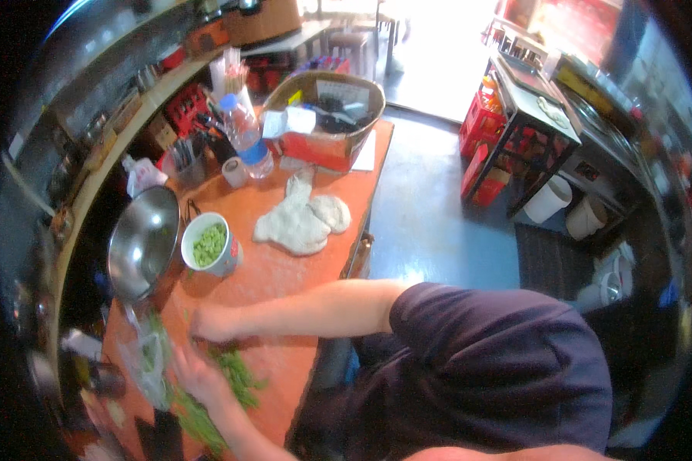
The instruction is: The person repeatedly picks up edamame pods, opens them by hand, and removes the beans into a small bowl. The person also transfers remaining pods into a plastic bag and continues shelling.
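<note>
Over the orange tabletop, my right hand is curled, with its fingers turned down; blur hides whether it holds anything. Just below it in the picture, my left hand reaches between a clear plastic bag with greens inside and a loose pile of long green vegetables. More green stalks lie under and beside my left forearm. A white paper tub of chopped green pieces stands above my hands in the picture, next to a large steel bowl, which is tilted.
White cloth gloves lie on the tabletop. Beyond stand a plastic bottle, a paper roll and a basket of small items. A long shelf borders the far side. A dark flat object is near the bottom.
</note>
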Demonstrator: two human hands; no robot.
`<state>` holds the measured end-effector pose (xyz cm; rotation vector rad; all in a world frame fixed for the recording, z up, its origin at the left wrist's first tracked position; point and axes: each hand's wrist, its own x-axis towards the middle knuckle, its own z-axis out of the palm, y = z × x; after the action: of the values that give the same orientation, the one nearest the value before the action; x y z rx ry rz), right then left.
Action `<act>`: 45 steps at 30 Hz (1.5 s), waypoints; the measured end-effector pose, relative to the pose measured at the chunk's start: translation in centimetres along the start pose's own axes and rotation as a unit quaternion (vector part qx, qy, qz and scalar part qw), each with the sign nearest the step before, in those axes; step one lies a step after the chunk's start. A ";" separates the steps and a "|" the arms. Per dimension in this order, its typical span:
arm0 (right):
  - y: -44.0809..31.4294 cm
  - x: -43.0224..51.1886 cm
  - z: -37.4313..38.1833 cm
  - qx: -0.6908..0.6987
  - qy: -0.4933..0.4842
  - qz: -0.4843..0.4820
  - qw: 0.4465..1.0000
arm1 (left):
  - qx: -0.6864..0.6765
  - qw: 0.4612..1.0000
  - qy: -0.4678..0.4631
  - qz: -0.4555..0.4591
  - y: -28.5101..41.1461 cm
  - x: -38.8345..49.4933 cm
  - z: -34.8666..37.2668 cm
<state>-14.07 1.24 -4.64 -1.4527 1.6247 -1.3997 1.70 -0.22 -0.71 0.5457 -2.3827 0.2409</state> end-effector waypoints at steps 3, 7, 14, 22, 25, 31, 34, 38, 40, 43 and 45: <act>0.4 -0.2 -1.0 -0.219 -0.078 -0.134 0.963 | 0.080 0.993 -0.086 -0.009 -0.2 0.2 1.2; -1.8 -1.2 -3.3 0.084 -0.107 0.146 0.980 | -0.019 0.999 -0.013 -0.030 0.7 0.5 0.9; -5.2 -2.3 -5.1 -0.014 0.025 0.000 1.000 | -0.182 0.962 -0.005 -0.202 1.2 1.7 -1.1; -5.3 -2.8 -4.9 -0.064 -0.043 -0.023 0.997 | -0.455 0.794 0.007 -0.403 0.4 1.1 0.0; -5.6 -3.5 -3.6 -0.092 0.014 -0.036 0.995 | -0.503 0.779 0.022 -0.375 0.5 1.3 0.1; -5.7 -3.9 -2.6 -0.166 0.062 -0.220 0.959 | -0.662 0.599 0.065 -0.446 0.1 1.6 -0.8; -5.6 -3.5 -3.3 -0.140 0.061 -0.185 0.971 | -0.678 0.590 0.039 -0.437 -0.2 1.5 -1.5; -5.4 -3.2 -4.3 -0.130 0.035 -0.168 0.976 | -0.651 0.620 -0.033 -0.437 0.5 1.5 -1.5; -5.1 -3.1 -4.5 -0.150 0.022 -0.170 0.974 | -0.639 0.638 -0.059 -0.425 0.7 1.5 -1.6; -4.9 -3.1 -4.5 -0.181 0.004 -0.165 0.970 | -0.623 0.651 -0.064 -0.428 0.7 1.6 -1.7; -4.8 -3.0 -4.4 -0.184 0.002 -0.188 0.965 | -0.609 0.660 -0.074 -0.434 0.7 1.6 -1.8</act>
<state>-15.42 6.16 0.49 -2.0629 1.7409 -1.3366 1.36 0.42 1.67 0.8845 -1.5597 -1.7241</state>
